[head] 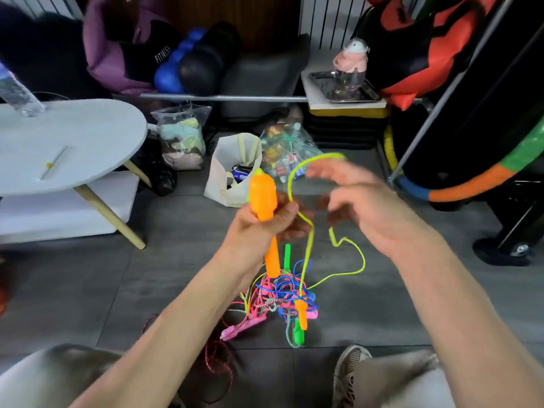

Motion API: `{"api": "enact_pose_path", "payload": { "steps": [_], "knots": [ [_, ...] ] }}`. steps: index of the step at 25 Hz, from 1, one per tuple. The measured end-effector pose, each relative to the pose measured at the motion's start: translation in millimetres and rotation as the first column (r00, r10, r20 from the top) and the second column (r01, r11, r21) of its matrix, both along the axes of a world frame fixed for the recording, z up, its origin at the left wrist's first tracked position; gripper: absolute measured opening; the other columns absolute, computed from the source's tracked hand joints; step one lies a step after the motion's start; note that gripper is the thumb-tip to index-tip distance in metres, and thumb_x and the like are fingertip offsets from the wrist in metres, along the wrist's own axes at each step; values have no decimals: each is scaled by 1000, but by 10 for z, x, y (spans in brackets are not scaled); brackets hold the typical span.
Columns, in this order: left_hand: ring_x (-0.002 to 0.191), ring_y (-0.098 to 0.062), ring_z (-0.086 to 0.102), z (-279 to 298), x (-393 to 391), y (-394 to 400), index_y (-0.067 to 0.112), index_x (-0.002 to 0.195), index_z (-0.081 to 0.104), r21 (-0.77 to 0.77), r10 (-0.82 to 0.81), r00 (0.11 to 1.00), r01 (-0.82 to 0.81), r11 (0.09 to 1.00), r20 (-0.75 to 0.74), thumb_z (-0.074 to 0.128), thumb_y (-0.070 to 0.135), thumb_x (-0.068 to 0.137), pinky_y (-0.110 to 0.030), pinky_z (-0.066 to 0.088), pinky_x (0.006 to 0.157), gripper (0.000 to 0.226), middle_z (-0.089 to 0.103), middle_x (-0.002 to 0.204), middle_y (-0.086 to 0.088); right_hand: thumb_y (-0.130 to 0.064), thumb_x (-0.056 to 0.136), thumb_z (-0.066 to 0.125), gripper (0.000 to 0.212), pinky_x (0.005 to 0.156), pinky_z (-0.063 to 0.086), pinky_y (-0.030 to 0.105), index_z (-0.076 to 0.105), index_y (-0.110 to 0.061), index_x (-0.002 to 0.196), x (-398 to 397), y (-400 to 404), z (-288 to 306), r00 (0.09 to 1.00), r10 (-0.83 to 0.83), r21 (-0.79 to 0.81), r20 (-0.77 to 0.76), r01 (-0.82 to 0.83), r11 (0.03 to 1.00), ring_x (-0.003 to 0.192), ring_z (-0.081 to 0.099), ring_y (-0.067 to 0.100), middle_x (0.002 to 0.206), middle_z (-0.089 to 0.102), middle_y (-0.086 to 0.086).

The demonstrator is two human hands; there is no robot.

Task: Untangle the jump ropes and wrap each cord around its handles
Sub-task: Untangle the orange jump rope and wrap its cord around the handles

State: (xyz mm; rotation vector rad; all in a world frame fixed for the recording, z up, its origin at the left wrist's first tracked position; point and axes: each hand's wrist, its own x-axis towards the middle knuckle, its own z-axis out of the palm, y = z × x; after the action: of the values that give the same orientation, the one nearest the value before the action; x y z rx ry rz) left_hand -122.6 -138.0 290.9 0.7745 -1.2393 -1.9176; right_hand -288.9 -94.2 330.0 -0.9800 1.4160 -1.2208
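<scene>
Head view: orange handle (263, 198) gripped in left hand (259, 228), yellow cord (306, 231) looped beside blurred, spread right hand (362, 207).

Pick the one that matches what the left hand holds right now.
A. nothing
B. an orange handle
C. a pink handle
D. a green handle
B: the left hand has its grip curled round the orange handle, held upright above the tangled ropes on the floor, while the yellow cord loops up toward the right hand.
</scene>
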Motion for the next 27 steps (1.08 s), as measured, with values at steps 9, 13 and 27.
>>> {"api": "enact_pose_path", "payload": {
  "steps": [9,13,27],
  "knots": [
    [71,-14,67,-5,31,-148,13,101,67,16,11,997,-12,1000,81,60,4,89,-24,53,67,17,74,95,-1,-8,99,51,21,63,55,43,68,-12,88,200,-59,-280,946,-45,-61,-320,27,998,60,58,15,67,67,-4],
    [66,-3,56,-272,-28,-30,21,100,72,-123,-180,840,279,952,512,67,5,86,-19,47,69,23,70,84,8,-8,101,45,19,54,44,27,63,-3,99,214,-64,-148,971,-74,-341,228,151,928,55,51,17,74,62,5],
    [60,-14,63,194,8,-87,5,102,57,106,86,990,-75,992,-108,58,16,82,-22,52,54,24,73,79,-6,-15,84,73,38,80,46,19,62,-15,120,150,-13,-380,822,398,320,-408,-279,905,90,57,8,108,66,-3]
  ]
}}
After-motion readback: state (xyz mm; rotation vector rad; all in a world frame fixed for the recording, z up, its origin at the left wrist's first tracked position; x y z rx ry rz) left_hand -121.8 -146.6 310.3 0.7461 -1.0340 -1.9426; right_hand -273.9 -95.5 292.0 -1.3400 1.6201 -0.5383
